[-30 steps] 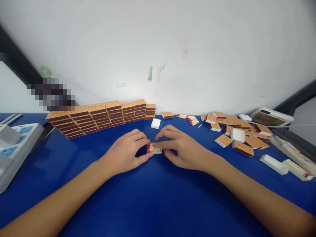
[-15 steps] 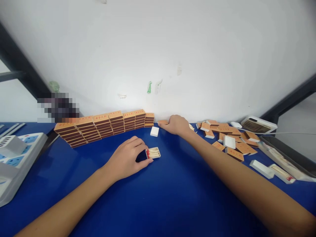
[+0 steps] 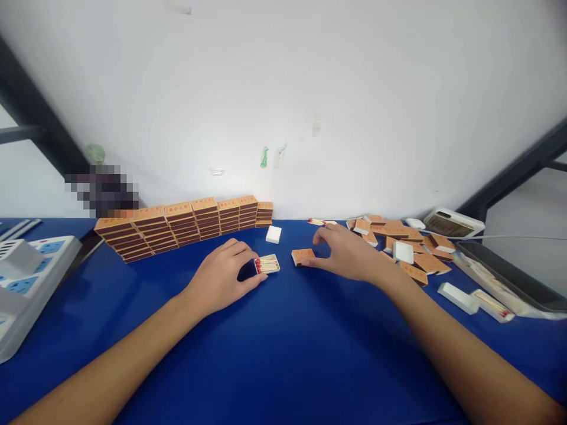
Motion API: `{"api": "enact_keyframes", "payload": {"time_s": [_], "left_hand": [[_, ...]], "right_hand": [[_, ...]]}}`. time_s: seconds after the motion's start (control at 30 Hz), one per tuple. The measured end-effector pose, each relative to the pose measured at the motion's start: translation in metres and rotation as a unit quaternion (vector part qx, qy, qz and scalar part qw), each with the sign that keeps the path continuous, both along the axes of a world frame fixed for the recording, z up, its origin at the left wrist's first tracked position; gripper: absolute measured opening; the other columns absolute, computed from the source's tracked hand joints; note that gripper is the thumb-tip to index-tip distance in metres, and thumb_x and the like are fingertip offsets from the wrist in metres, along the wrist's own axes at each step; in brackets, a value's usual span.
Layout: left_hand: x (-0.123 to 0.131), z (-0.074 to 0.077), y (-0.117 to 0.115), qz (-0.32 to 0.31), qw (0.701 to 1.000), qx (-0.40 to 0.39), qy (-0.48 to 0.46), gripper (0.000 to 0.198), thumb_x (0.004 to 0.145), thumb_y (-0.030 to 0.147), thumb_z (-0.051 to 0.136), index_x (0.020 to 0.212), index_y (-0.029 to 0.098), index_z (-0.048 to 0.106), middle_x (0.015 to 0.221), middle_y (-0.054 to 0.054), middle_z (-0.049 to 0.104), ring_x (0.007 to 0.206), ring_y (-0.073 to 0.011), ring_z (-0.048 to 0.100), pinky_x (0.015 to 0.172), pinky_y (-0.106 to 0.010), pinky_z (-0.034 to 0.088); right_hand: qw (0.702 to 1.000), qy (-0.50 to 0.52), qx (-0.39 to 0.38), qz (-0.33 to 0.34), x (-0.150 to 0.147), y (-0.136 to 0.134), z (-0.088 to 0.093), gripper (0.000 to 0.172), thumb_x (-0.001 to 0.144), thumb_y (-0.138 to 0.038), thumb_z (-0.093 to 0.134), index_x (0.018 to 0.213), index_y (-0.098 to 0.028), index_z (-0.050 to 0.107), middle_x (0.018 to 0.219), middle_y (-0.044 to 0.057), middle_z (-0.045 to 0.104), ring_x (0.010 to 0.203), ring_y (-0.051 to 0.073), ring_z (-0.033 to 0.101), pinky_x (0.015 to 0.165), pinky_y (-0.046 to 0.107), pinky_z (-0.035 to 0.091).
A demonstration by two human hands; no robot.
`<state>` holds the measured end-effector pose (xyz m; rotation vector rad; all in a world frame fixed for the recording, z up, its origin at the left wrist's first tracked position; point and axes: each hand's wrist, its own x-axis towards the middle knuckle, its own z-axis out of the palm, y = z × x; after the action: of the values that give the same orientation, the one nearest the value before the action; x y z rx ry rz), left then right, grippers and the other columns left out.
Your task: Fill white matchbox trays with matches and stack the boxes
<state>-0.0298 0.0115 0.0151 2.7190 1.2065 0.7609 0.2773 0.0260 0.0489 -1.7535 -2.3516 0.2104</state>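
Note:
My left hand grips the left end of a small white matchbox tray, its thumb at the near side and its fingers at the far side. Red-headed matches fill the tray, heads toward the hand. To the right, on the blue table, lies an orange matchbox sleeve. My right hand is beside it, the thumb touching its near right edge while the index finger stands apart above. A white empty-looking tray, seemingly face down, rests behind the filled one.
Stacked matchboxes line the wall on the left. A loose pile of matchbox sleeves lies right, near a phone-like device and a black tray. Loose matches lie by the wall. A power strip sits left.
My right hand has brought the orange sleeve from beside the wall nearer to me, and its fingers have spread. My left hand stays on the filled tray.

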Motion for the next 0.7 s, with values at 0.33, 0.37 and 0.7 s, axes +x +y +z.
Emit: {"api": "enact_keyframes", "payload": {"time_s": [0.33, 0.37, 0.7], "left_hand": [[-0.002, 0.000, 0.004, 0.007, 1.000, 0.000, -0.018, 0.032, 0.099, 0.048, 0.071, 0.115, 0.021, 0.076, 0.105, -0.006, 0.076, 0.100, -0.0253, 0.068, 0.083, -0.040, 0.058], [-0.002, 0.000, 0.004, 0.004, 1.000, 0.003, -0.021, 0.032, 0.099, 0.048, 0.071, 0.115, 0.021, 0.076, 0.103, -0.006, 0.076, 0.099, -0.0250, 0.068, 0.082, -0.039, 0.058], [-0.003, -0.003, 0.003, 0.002, 0.999, -0.024, -0.047, 0.038, 0.098, 0.050, 0.072, 0.123, 0.023, 0.077, 0.117, -0.007, 0.077, 0.100, -0.0238, 0.074, 0.088, -0.039, 0.062]], "right_hand": [[0.983, 0.114, 0.013, 0.144, 0.001, 0.001, -0.015, 0.035, 0.093, -0.049, 0.075, 0.116, -0.022, 0.071, 0.111, 0.010, 0.071, 0.104, 0.028, 0.065, 0.090, 0.044, 0.053], [0.981, 0.114, 0.022, 0.154, -0.002, -0.002, -0.014, 0.035, 0.093, -0.047, 0.076, 0.117, -0.022, 0.071, 0.109, 0.010, 0.071, 0.102, 0.027, 0.066, 0.089, 0.043, 0.054], [0.966, 0.116, 0.096, 0.209, -0.013, -0.009, -0.019, 0.034, 0.094, -0.036, 0.079, 0.123, -0.022, 0.070, 0.113, 0.010, 0.070, 0.102, 0.026, 0.068, 0.084, 0.041, 0.058]]}}
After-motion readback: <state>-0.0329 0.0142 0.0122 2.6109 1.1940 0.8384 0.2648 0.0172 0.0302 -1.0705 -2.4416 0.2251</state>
